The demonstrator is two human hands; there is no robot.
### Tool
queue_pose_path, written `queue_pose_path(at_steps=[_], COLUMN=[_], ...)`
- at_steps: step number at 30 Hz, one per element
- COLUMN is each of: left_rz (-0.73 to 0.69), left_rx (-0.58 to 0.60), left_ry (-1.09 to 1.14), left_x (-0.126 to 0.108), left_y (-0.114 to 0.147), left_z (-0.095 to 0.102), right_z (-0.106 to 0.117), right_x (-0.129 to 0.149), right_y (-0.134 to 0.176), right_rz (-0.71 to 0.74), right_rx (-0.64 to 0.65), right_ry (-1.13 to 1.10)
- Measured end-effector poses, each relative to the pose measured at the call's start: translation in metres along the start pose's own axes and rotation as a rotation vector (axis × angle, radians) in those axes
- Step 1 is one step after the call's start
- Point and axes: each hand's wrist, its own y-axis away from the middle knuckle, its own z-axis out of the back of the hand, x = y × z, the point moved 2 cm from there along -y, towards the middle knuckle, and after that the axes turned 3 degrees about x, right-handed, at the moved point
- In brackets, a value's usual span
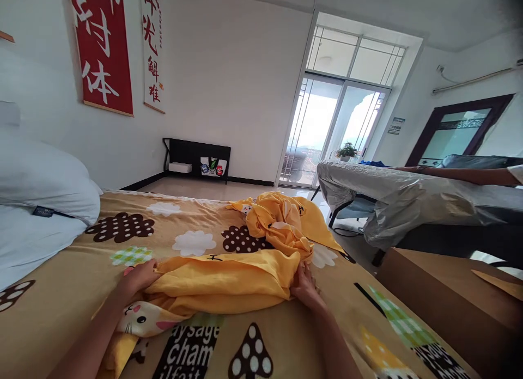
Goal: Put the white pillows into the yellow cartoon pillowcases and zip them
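Observation:
A yellow cloth with a printed cat face (224,281) lies partly folded into a long bundle across the patterned bedspread (204,303). My left hand (138,276) grips its left end, just above the white cat face. At the opposite end, my right hand (305,287) holds the cloth's edge, with some fingertips hidden by the fabric. Behind the bundle, a crumpled stretch of similar yellow fabric (286,221) spreads toward the bed's far edge; its near end meets the bundle close to my right hand. I cannot tell whether both are one piece.
White pillows (44,177) rest at the left. A cardboard box (445,292) stands beside the bed at the right. Beyond it is a plastic-covered table (392,183), with another person's arm (469,176) stretched over it. A low black shelf (196,156) stands against the wall.

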Motion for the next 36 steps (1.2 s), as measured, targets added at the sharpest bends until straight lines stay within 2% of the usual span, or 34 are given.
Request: queue_pose_path(at_steps=[3,5,11,15,17,20,22,25,30,36], left_rz=[0.004,-0.016,-0.008,-0.046,-0.088,-0.129,-0.120,-0.080,-0.110,-0.118], left_rx=[0.048,0.051,-0.092,-0.086,-0.060,-0.037,-0.034,-0.071,-0.103,-0.117], left_ry=[-0.064,-0.087,-0.114,-0.078,-0.070,-0.075,-0.076,-0.051,-0.006,-0.113], left_x=[0.005,0.007,0.017,0.014,0.010,0.007,0.008,0.012,0.017,0.015], left_y=[-0.005,-0.007,-0.019,-0.020,-0.018,-0.015,-0.016,-0.019,-0.025,-0.021], left_z=[-0.002,-0.002,0.001,-0.007,-0.013,-0.020,-0.022,-0.024,-0.029,-0.032], right_z=[0.000,0.002,0.022,0.027,0.021,0.004,-0.004,-0.005,-0.001,-0.014], right_x=[0.001,0.002,-0.009,-0.013,-0.004,0.018,0.028,0.029,0.011,-0.016], right_y=[0.003,0.003,-0.001,-0.001,0.001,0.003,0.001,-0.011,-0.047,-0.099], right_rz=[-0.016,-0.008,-0.131,-0.148,-0.046,0.186,0.270,0.271,0.187,0.224], right_rx=[0.054,0.028,-0.242,-0.357,-0.331,-0.211,-0.145,-0.130,-0.223,-0.112], right_ry=[0.036,-0.011,-0.089,-0.096,-0.078,-0.038,0.022,0.134,0.288,0.342])
